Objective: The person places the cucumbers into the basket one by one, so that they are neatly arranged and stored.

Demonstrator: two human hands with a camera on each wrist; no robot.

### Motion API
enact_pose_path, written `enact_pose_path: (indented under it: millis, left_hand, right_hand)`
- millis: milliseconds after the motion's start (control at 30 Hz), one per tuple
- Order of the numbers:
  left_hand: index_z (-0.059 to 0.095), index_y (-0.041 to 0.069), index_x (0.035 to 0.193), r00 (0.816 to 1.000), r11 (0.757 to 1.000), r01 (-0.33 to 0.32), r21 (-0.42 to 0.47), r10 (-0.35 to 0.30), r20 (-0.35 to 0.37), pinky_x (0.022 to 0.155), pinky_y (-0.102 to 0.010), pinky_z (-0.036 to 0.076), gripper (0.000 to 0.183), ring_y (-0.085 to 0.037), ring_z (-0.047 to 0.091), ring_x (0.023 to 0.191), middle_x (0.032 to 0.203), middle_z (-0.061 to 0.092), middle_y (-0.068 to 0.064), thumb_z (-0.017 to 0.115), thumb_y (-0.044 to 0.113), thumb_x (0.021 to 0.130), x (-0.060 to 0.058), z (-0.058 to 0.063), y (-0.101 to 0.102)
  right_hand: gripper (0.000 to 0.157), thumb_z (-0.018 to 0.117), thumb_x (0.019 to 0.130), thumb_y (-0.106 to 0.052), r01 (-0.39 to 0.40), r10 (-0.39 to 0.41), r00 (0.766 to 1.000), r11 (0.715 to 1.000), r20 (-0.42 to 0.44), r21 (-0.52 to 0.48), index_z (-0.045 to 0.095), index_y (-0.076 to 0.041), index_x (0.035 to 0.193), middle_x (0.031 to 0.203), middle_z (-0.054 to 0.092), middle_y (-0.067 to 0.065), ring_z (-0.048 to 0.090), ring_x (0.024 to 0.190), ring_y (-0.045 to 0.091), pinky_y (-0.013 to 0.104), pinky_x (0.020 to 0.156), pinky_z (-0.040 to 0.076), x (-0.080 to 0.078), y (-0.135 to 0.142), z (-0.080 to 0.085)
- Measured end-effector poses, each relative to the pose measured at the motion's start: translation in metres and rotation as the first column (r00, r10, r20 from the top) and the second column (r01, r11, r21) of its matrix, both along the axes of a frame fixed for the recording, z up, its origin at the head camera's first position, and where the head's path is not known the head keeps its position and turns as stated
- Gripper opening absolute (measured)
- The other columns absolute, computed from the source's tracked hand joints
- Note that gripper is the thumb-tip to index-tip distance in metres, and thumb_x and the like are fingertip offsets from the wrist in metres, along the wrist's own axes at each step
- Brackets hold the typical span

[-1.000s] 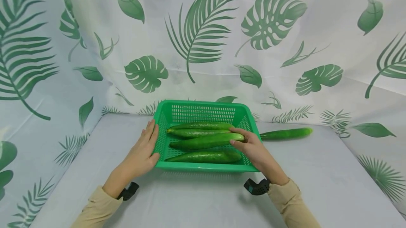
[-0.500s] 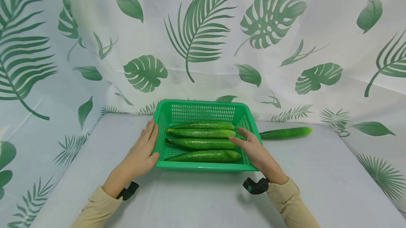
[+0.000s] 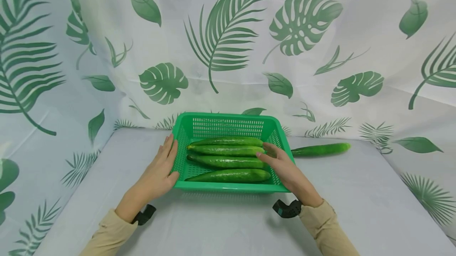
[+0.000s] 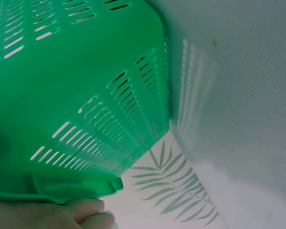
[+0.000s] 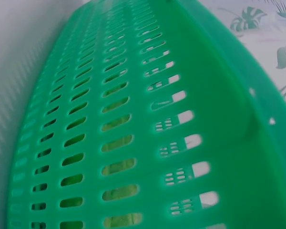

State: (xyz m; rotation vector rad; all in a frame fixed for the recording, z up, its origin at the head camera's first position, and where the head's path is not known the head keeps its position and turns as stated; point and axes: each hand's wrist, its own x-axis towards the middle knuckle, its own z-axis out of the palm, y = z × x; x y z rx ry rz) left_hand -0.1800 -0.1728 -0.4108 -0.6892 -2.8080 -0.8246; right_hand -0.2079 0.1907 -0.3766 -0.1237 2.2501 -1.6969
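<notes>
Several green cucumbers lie side by side in a green plastic basket, pointing left to right. My right hand reaches over the basket's right end. Its thumb and fingers pinch the right end of the second cucumber from the back. Just in front of that one lies another cucumber, and the frontmost cucumber sits a little apart. With straight fingers, my left hand rests against the basket's left side. The left wrist view shows part of this hand at the basket's rim; no right fingers show in the right wrist view.
One more cucumber lies on the white table, right of the basket. Behind the basket hangs a white cloth with a green leaf print, which also covers the left side.
My right hand has let go of the third cucumber from the back, which now lies lower in the basket, and its fingers have closed on the second one's end. My left hand stays put.
</notes>
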Motion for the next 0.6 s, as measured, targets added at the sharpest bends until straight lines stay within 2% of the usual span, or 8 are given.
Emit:
enact_pose_path:
  millis: [167,267,367,500,600]
  left_hand:
    - [0.008,-0.012,0.154,1.000,1.000,0.001,-0.002,-0.001,0.001,0.117,-0.057,0.009,0.079,-0.038,-0.005,0.150,0.163,-0.006,-0.025,0.049,0.004,0.088,0.000,0.000,0.000]
    - [0.008,-0.012,0.154,1.000,1.000,0.002,-0.002,-0.002,0.005,0.118,-0.057,0.008,0.079,-0.038,-0.006,0.150,0.162,-0.006,-0.025,0.048,0.004,0.087,0.000,0.000,0.000]
    - [0.008,-0.012,0.153,1.000,1.000,0.002,-0.003,-0.002,0.005,0.118,-0.057,0.009,0.079,-0.039,-0.005,0.150,0.162,-0.007,-0.025,0.048,0.004,0.088,0.000,0.000,0.000]
    - [0.008,-0.012,0.154,1.000,1.000,0.002,-0.004,-0.002,0.006,0.117,-0.058,0.009,0.079,-0.039,-0.005,0.150,0.163,-0.007,-0.025,0.048,0.004,0.088,0.000,0.000,0.000]
    - [0.008,-0.013,0.153,1.000,1.000,0.001,-0.007,-0.001,0.001,0.117,-0.059,0.009,0.079,-0.038,-0.006,0.150,0.162,-0.006,-0.025,0.048,0.004,0.088,0.000,0.000,0.000]
  right_hand:
    - [0.071,0.054,0.102,-0.032,-0.027,0.027,0.996,1.000,-0.081,-0.006,0.020,-0.004,0.157,0.160,0.019,0.023,0.018,0.147,0.041,0.057,0.116,0.021,0.004,0.007,0.006]
    - [0.069,0.053,0.103,-0.035,-0.034,0.032,0.991,0.999,-0.132,-0.017,0.021,-0.007,0.157,0.159,0.024,0.020,0.021,0.146,0.040,0.056,0.116,0.021,0.006,0.018,0.015]
    - [0.070,0.052,0.103,-0.035,-0.017,0.006,0.985,0.998,-0.172,-0.065,0.020,-0.006,0.157,0.157,0.026,0.020,0.024,0.145,0.039,0.055,0.116,0.022,0.004,0.031,0.029]
    - [0.065,0.052,0.103,-0.031,0.031,-0.067,0.976,0.985,-0.209,-0.168,0.023,-0.002,0.153,0.151,0.032,0.020,0.036,0.139,0.028,0.042,0.116,0.029,-0.005,0.057,0.046]
    - [0.052,0.055,0.102,-0.026,0.085,-0.148,0.950,0.970,-0.275,-0.228,0.036,-0.005,0.146,0.141,0.045,0.012,0.046,0.129,0.019,0.027,0.108,0.039,-0.013,0.080,0.051]
